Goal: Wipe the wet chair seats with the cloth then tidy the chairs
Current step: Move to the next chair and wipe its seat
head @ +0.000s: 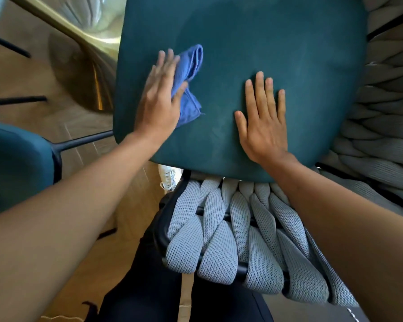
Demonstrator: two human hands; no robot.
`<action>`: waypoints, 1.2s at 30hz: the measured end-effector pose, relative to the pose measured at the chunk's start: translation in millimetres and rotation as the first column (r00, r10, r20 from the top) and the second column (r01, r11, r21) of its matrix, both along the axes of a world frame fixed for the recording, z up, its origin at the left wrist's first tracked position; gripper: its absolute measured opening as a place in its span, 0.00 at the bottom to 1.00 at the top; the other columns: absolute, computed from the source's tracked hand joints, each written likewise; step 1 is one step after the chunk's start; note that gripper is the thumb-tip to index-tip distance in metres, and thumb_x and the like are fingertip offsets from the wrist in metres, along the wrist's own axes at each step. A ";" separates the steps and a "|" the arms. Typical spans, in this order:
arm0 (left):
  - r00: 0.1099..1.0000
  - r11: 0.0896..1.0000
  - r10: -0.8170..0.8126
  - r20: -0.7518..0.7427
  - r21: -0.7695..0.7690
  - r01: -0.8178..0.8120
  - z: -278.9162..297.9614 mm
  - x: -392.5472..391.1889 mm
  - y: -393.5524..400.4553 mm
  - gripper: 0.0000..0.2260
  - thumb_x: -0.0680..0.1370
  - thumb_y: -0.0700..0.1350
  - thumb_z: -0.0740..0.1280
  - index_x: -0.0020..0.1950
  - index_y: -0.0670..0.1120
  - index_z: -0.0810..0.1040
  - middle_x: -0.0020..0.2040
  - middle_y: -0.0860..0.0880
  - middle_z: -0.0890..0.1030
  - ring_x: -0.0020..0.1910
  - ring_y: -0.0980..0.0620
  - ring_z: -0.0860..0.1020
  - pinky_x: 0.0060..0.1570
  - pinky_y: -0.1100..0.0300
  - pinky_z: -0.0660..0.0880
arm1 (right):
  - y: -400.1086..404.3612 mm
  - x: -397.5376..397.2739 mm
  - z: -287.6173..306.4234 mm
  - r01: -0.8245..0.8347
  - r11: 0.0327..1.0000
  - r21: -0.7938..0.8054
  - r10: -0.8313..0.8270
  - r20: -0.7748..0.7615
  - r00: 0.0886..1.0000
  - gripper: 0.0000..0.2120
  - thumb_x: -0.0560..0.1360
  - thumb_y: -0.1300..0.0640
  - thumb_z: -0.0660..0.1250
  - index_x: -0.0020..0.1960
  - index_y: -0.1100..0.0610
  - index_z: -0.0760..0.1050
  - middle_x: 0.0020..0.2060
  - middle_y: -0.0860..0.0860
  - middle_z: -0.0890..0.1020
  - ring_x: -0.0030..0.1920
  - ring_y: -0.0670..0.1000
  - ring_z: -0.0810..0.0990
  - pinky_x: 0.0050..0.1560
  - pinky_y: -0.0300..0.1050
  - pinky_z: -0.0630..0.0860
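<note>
The crumpled blue microfibre cloth (188, 86) lies on the left part of the teal upholstered chair seat (277, 54), close to that seat's left edge. The left hand (159, 96) lies on the cloth with fingers nearly straight and the thumb tucked against the fabric, pressing rather than clenching it; the hand is slightly blurred. The right hand (264, 122) lies flat and spread on the seat's near middle, well apart from the cloth, holding nothing and apparently steadying the chair.

The person seems to reach over the woven grey knitted-strap chair back (219, 240) on its black frame. A second teal chair (14, 163) stands at the left, with a brass-coloured table base (89, 73) beyond it on the pale wooden floor (33, 66).

The likely risks: because the cloth is bunched and only pressed, a stroke toward the left edge could push it off the seat onto the floor. The bunching also leaves little fabric touching the seat, so damp patches may be missed, particularly on the far right side. Leaning weight through the right hand could shift the chair.
</note>
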State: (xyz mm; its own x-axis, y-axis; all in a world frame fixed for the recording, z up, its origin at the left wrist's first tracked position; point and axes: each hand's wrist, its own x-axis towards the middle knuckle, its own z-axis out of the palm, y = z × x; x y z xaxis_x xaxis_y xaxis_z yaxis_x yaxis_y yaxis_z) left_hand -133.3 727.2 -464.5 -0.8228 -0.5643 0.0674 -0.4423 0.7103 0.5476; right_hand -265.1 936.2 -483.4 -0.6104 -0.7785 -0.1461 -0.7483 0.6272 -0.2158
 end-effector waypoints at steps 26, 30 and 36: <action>0.976 0.749 0.210 0.059 0.631 -0.200 81.6 19.1 90.8 0.17 0.82 0.47 0.66 0.71 0.45 0.75 0.69 0.48 0.77 0.69 0.54 0.73 0.71 0.59 0.67 | -14.1 1.7 64.6 0.107 0.970 -0.219 -0.007 0.416 0.909 0.26 0.84 0.44 0.50 0.66 0.60 0.77 0.67 0.58 0.78 0.70 0.59 0.73 0.74 0.57 0.65; 0.904 0.384 0.401 0.148 0.869 -0.313 136.6 -12.0 81.1 0.13 0.78 0.48 0.72 0.62 0.48 0.79 0.55 0.53 0.84 0.54 0.58 0.81 0.58 0.61 0.76 | -26.6 13.2 122.8 0.469 0.880 -0.066 -0.235 0.799 0.554 0.32 0.79 0.32 0.50 0.53 0.55 0.82 0.48 0.51 0.86 0.53 0.53 0.82 0.60 0.54 0.76; 0.809 -0.193 0.522 0.271 0.961 -0.197 233.3 -30.3 56.1 0.16 0.77 0.41 0.73 0.62 0.36 0.79 0.55 0.39 0.84 0.54 0.42 0.83 0.63 0.47 0.77 | -36.4 15.1 215.6 0.619 0.785 -0.030 -0.167 0.951 0.259 0.21 0.75 0.35 0.65 0.50 0.52 0.82 0.47 0.48 0.86 0.48 0.49 0.82 0.53 0.51 0.77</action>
